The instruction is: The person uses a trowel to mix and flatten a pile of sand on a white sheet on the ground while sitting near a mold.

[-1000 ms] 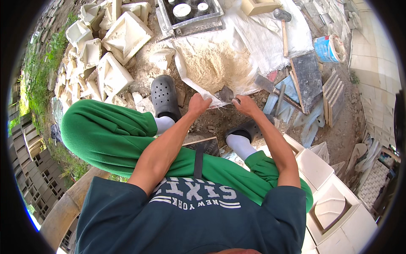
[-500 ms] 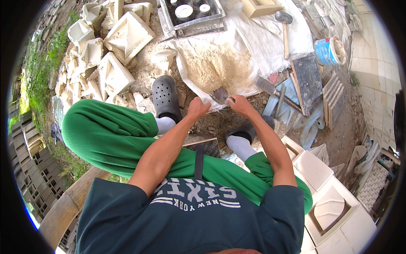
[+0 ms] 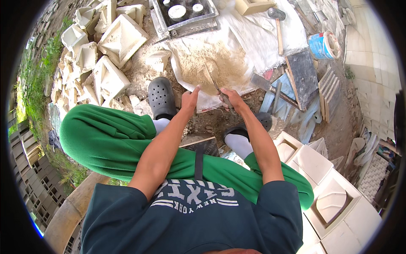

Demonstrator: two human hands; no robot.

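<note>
In my right hand [image 3: 231, 100] is the handle of a trowel [image 3: 209, 75], its narrow blade pointing away over a heap of pale sandy powder [image 3: 222, 59]. The powder lies on a white woven sheet [image 3: 249, 31] on the ground. My left hand [image 3: 190, 100] is closed at the sheet's near edge, apparently pinching it, with the thumb pointing up. Both hands are between my dark clogs, the left clog [image 3: 161, 96] and the right clog [image 3: 256, 122].
A dark metal mould box [image 3: 186, 29] with round white-topped posts stands beyond the powder. Broken cream cast blocks [image 3: 122, 40] lie left. To the right are a mallet [image 3: 278, 34], a hammer [image 3: 270, 89], a dark board [image 3: 302, 78] and a blue bucket [image 3: 321, 45]. Cast blocks [image 3: 332, 199] sit lower right.
The trowel has swung up over the powder in my right hand, its blade now pointing away. My left hand has shifted slightly left, and the sheet's near edge has moved. The view has shifted a little.
</note>
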